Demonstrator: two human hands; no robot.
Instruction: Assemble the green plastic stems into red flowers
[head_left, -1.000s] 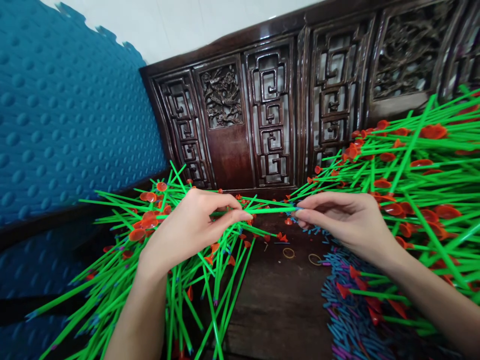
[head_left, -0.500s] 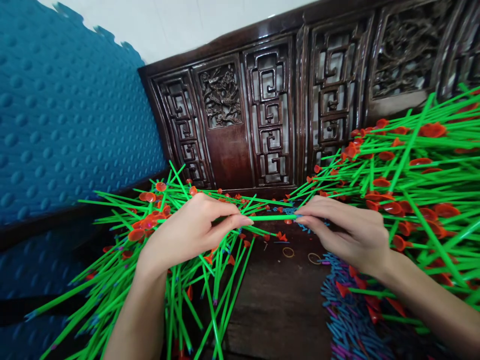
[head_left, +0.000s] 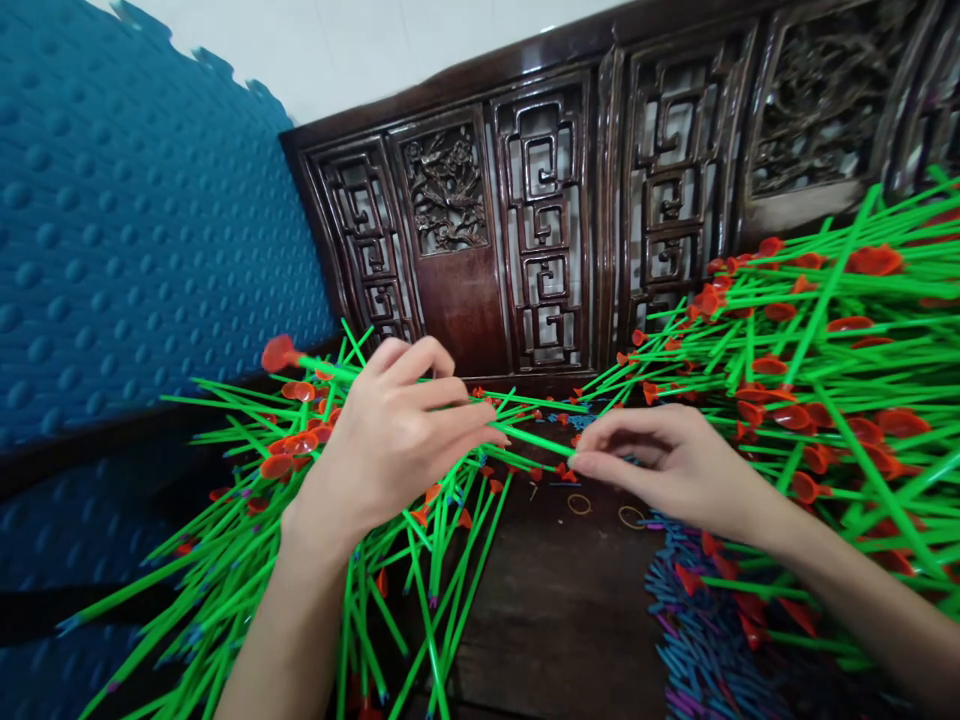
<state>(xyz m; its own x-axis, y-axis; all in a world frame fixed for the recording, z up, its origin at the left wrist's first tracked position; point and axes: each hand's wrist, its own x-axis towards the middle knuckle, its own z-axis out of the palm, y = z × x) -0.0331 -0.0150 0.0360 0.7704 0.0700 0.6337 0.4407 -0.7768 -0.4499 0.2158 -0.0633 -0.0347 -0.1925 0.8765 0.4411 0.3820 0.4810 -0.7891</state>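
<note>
My left hand [head_left: 397, 440] is closed round a thin green plastic stick [head_left: 536, 438] that passes behind its fingers. A red cup-shaped end [head_left: 280, 353] sticks out to the left in line with that stick. Between thumb and fingertips, my right hand [head_left: 660, 455] pinches the stick's other end, and the tip is hidden there. The stick slants down slightly from left to right. Beneath my left hand spreads a loose pile of green sticks [head_left: 202, 570], many with red cups and some with blue or purple tips.
A large heap of similar sticks [head_left: 885, 370] rises on the right. Small blue and purple pieces [head_left: 697, 630] lie beside it on the dark wooden surface [head_left: 555, 610], near two rubber bands [head_left: 579, 504]. Behind stand a carved wooden backrest [head_left: 461, 310] and a blue studded mat [head_left: 150, 220].
The held stick has gone from level to slanting, and its red cup now shows at the left. My left fingers have lifted and spread somewhat; my right hand has shifted slightly down and left.
</note>
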